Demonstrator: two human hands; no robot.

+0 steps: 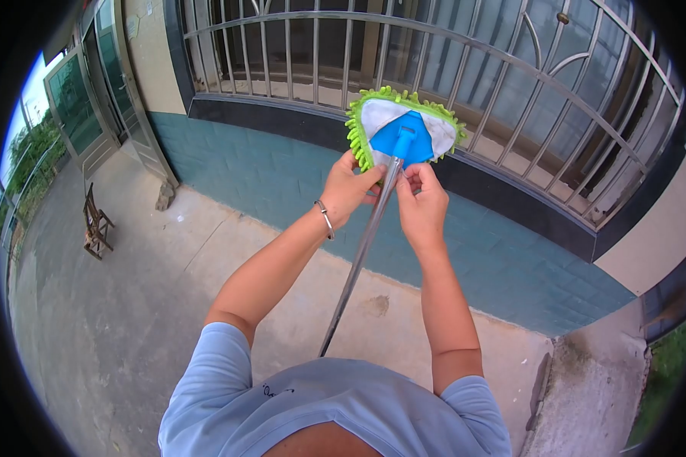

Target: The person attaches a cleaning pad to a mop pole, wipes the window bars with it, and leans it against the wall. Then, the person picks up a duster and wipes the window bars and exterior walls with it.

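So, mop head [401, 137] beyond left hand [347, 189], curled on its edge, and pinched right hand [425, 204], grip unclear

In the upper centre of the frame, a triangular fabric mop head [392, 113] is showing a lime-green noodle fringe [357, 141] around white backing [377, 111] and a bright-blue plastic plate [387, 139]. A slender metal pole [366, 240] is gleaming silver. At the lower centre, a light-blue short-sleeved shirt [335, 390] is carrying small dark lettering [277, 391]. Across the middle, a teal wall [259, 171] is displaying faint block lines beneath a black ledge [282, 120].
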